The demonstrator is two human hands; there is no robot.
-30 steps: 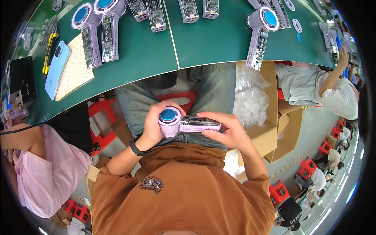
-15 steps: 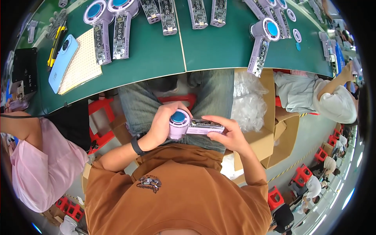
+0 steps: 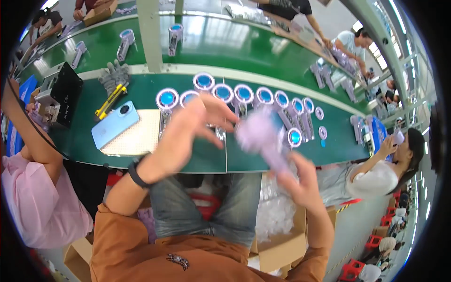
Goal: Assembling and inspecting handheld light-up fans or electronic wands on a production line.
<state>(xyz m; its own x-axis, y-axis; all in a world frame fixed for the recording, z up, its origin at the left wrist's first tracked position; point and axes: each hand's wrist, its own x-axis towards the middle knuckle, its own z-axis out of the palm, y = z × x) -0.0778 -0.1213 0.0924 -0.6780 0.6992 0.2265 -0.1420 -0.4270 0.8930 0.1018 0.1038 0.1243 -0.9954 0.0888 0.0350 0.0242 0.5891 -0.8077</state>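
Head view: right hand (image 3: 303,183) grips a handheld fan (image 3: 262,134) by its handle (image 3: 276,159) (probably light, rigid; best held there), left hand (image 3: 185,124) half-open, empty alongside.

No wording legible. Dark emblem (image 3: 177,262) on brown shirt (image 3: 134,256), toward seven o'clock: detail too small and blurred to read. Small pale marks (image 3: 62,106) on black box (image 3: 69,89), ten o'clock, likewise too tiny.

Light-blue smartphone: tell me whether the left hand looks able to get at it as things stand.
Probably yes: the left hand looks open and empty, and the light-blue smartphone lies uncovered to that hand's left.
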